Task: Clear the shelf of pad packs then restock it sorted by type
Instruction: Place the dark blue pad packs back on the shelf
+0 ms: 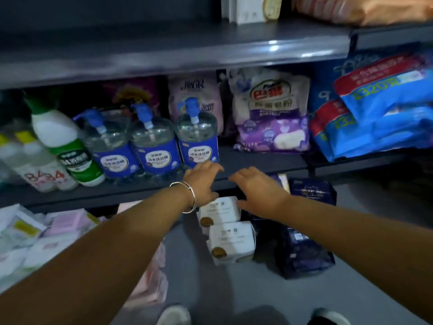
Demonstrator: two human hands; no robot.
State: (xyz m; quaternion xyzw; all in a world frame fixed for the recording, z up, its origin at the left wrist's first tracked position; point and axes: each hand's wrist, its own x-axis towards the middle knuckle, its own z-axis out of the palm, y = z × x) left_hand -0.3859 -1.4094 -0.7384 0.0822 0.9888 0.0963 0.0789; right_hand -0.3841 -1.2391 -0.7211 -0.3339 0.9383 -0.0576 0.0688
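Both my hands reach forward over the front edge of a dark shelf (257, 160). My left hand (202, 181), with a silver bangle on the wrist, and my right hand (259, 188) have relaxed, spread fingers and hold nothing. Below them two white pad packs (230, 240) lie stacked on the grey floor. Dark navy pad packs (307, 252) lie to their right. Pink and white pad packs (63, 227) are piled at the lower left.
On the shelf stand three clear bottles with blue labels (154, 146), a white and green bottle (65, 146), a purple and white bag (271, 111) and blue and red bags (379, 113). Another shelf (187, 52) runs above. My shoes (174, 315) show at the bottom.
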